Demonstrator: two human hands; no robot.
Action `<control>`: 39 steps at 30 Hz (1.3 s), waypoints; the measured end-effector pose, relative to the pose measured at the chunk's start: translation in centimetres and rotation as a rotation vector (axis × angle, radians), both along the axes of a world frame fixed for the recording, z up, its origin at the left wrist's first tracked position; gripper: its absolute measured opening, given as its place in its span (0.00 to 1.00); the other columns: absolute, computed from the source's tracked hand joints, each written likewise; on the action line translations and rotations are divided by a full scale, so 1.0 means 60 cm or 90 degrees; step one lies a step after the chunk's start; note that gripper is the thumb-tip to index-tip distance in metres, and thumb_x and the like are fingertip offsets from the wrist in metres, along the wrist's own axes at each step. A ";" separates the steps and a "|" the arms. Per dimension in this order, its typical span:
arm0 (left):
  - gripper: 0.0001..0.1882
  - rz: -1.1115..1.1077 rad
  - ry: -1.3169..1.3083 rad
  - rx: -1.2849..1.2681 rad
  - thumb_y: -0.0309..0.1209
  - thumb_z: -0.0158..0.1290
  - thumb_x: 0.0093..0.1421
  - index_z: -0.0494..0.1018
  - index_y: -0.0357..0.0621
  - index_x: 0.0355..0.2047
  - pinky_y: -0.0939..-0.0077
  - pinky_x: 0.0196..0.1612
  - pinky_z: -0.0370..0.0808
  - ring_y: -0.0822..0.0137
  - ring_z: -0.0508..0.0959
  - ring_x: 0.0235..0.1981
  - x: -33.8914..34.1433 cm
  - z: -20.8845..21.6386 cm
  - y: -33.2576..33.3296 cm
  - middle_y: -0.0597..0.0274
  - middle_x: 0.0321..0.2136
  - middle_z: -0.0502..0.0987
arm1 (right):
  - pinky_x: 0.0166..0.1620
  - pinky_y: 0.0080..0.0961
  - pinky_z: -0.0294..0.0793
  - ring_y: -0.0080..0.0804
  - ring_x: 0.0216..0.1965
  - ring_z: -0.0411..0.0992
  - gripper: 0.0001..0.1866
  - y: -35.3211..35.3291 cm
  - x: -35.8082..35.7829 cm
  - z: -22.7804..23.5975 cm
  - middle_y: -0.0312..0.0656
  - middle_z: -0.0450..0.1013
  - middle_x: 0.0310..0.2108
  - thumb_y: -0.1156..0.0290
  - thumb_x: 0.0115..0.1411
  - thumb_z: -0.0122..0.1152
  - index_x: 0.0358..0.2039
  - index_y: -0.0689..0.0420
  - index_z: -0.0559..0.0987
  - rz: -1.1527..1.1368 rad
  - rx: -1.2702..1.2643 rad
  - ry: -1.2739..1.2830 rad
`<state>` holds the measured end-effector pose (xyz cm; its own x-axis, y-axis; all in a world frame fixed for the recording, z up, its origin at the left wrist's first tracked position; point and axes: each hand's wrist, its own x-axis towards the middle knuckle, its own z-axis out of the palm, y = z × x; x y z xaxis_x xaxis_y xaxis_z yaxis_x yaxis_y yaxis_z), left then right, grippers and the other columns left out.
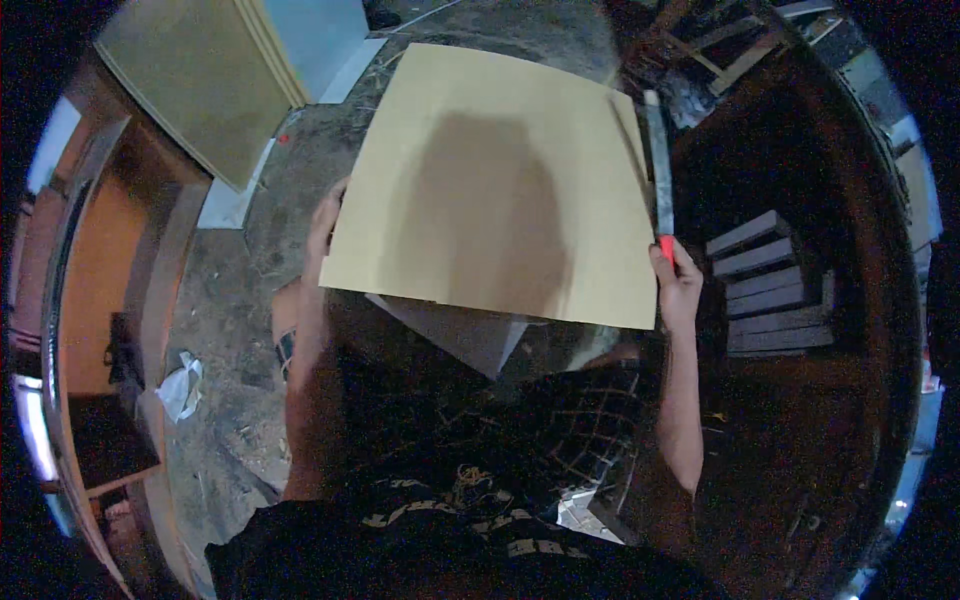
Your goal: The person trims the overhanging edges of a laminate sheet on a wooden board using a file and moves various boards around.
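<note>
Nearest to the camera is the dark shirt [330, 560] of the person, with some pale print on its front, and a little beyond it lies dark checked cloth [600, 410] over the legs. Above the lap there is a grey panel [455, 335], of which one corner points toward the body; the rest is covered by a pale yellow board [480, 220]. This board is in the middle of the view, between the two hands, and a wide dark shadow falls on its face. The hands are well apart from each other. The left hand [325, 215] is at the left edge of the board, but its fingers are mostly hidden, so I cannot tell how firmly they close. The right hand [678, 275] is closed around the red handle of a long grey tool [657, 165], which stands along the right edge of the board. Farther to the right, several pale strips [775, 285] lie in a pile. On the left, a crumpled white piece [180, 388] rests on the grey floor [225, 290], beside an orange-brown cabinet [125, 250]. Farthest are a large tan panel [190, 80] at upper left and a wooden frame [735, 75] at upper right.
</note>
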<state>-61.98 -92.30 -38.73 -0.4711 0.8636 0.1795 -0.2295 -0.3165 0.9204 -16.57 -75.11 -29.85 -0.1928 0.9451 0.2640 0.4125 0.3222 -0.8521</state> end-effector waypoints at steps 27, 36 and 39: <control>0.20 -0.040 0.047 0.028 0.39 0.45 0.68 0.76 0.37 0.49 0.69 0.52 0.74 0.63 0.80 0.46 -0.036 -0.016 0.245 0.53 0.49 0.78 | 0.40 0.19 0.71 0.20 0.33 0.69 0.10 -0.322 -0.041 0.021 0.34 0.76 0.32 0.74 0.62 0.64 0.42 0.66 0.79 -0.120 -0.053 -0.004; 0.16 -0.141 -0.277 0.276 0.39 0.53 0.61 0.77 0.41 0.42 0.68 0.53 0.73 0.62 0.79 0.46 -0.043 -0.094 0.233 0.58 0.44 0.80 | 0.46 0.18 0.71 0.18 0.40 0.72 0.12 -0.324 -0.018 0.012 0.35 0.78 0.39 0.75 0.64 0.60 0.47 0.64 0.80 -0.086 -0.045 -0.041; 0.13 -0.164 -0.258 0.323 0.31 0.50 0.63 0.77 0.40 0.45 0.70 0.54 0.73 0.65 0.78 0.47 -0.041 -0.076 0.256 0.60 0.45 0.79 | 0.45 0.18 0.71 0.18 0.38 0.72 0.12 -0.330 -0.020 0.020 0.34 0.78 0.38 0.73 0.64 0.61 0.45 0.64 0.80 -0.087 -0.051 -0.057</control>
<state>-64.44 -76.95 -43.31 -0.3775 0.8127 0.4438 -0.6487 -0.5741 0.4996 -17.76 -94.91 -28.65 -0.0803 0.9815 0.1736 0.5231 0.1898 -0.8309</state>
